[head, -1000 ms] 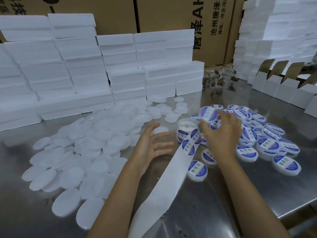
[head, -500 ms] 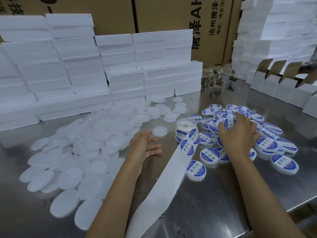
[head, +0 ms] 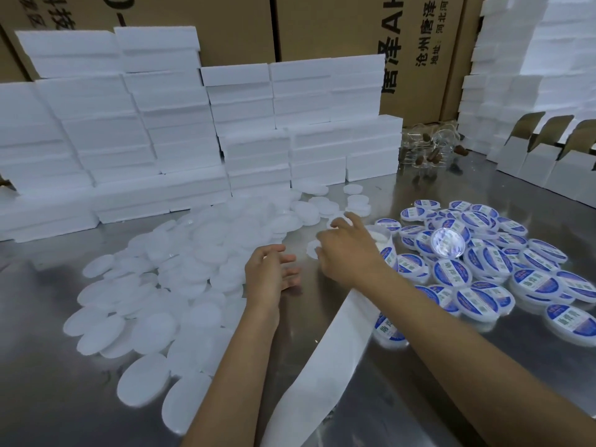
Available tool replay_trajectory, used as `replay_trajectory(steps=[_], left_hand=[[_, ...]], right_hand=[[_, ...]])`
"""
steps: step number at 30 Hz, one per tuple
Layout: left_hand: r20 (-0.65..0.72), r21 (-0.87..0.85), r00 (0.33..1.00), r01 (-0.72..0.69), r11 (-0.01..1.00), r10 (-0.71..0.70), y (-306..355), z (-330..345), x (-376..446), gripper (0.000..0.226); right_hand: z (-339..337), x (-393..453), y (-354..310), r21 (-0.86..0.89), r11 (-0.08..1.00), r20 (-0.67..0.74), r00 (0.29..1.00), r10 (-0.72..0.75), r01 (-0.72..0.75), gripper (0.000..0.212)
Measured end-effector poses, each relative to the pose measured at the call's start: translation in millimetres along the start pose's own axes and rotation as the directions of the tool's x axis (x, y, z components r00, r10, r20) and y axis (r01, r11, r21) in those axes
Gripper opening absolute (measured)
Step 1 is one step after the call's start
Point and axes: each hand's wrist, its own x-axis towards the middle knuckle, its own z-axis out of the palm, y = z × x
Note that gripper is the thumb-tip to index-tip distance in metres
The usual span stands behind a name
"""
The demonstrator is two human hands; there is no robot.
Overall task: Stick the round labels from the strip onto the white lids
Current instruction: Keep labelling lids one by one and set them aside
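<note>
A spread of plain white lids (head: 180, 272) covers the left half of the steel table. Labelled lids (head: 477, 272) with blue-and-white round labels lie heaped at the right. The white label strip (head: 325, 362) runs from the roll (head: 385, 246) toward the near edge. My right hand (head: 348, 253) reaches left across the roll, fingers spread over a single white lid (head: 312, 248) on the bare steel. My left hand (head: 271, 272) hovers just left of it, fingers loosely curled, holding nothing.
Stacks of white foam blocks (head: 193, 133) wall the back and left, with cardboard cartons (head: 322, 27) behind. Open white boxes (head: 541, 156) line the right edge. Clear jars (head: 429, 146) lie at the back. Bare steel table (head: 80, 414) shows in front.
My right hand let go of a labelled lid on the right heap and swung left over the roll to a plain lid. My left hand stayed near the same spot.
</note>
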Motion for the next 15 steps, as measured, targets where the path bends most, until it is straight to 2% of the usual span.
replay_trajectory(steps=[2, 4, 7, 9, 10, 11, 12, 14, 15], left_hand=[[0.002, 0.000, 1.000, 0.007, 1.000, -0.007, 0.8, -0.2, -0.2, 0.030], [0.006, -0.002, 1.000, 0.013, 1.000, -0.013, 1.6, -0.5, 0.3, 0.029], [0.005, -0.003, 1.000, 0.024, 1.000, -0.024, 1.7, -1.2, 0.9, 0.029], [0.007, 0.001, 1.000, 0.027, 1.000, -0.027, 1.5, -0.7, 1.0, 0.030], [0.015, -0.003, 1.000, 0.024, 1.000, -0.024, 1.2, -0.5, 1.1, 0.030], [0.030, -0.003, 0.999, 0.020, 1.000, -0.020, 1.0, 0.1, 1.5, 0.029], [0.053, 0.007, 0.998, 0.016, 1.000, -0.017, 0.2, 0.2, 2.2, 0.027], [0.148, 0.009, 0.989, 0.017, 1.000, -0.019, -0.8, 0.5, 3.4, 0.024], [0.217, -0.019, 0.976, 0.022, 1.000, -0.017, -0.8, 0.9, 3.2, 0.025]], right_hand=[[5.6, 11.5, -7.4, -0.098, 0.995, 0.139, 0.990, 0.005, 0.009, 0.030], [10.7, 16.5, -12.1, -0.109, 0.994, 0.149, 0.989, 0.022, -0.006, 0.024], [13.3, 12.6, -16.7, -0.056, 0.998, 0.069, 0.997, 0.025, -0.021, 0.005], [13.4, 8.7, -17.0, -0.007, 0.999, -0.027, 0.999, 0.045, -0.045, 0.011], [12.1, 7.3, -15.6, 0.070, 0.995, -0.091, 0.992, 0.083, -0.077, 0.014], [8.0, 5.5, -14.1, 0.224, 0.968, -0.148, 0.978, 0.147, -0.112, 0.014], [0.9, 3.0, -13.0, 0.434, 0.890, -0.155, 0.961, 0.228, -0.141, 0.012], [-11.8, -1.7, -9.9, 0.800, 0.574, -0.036, 0.941, 0.335, -0.174, 0.013], [-16.6, -4.7, -8.8, 0.886, 0.423, 0.037, 0.938, 0.345, -0.190, 0.013]])
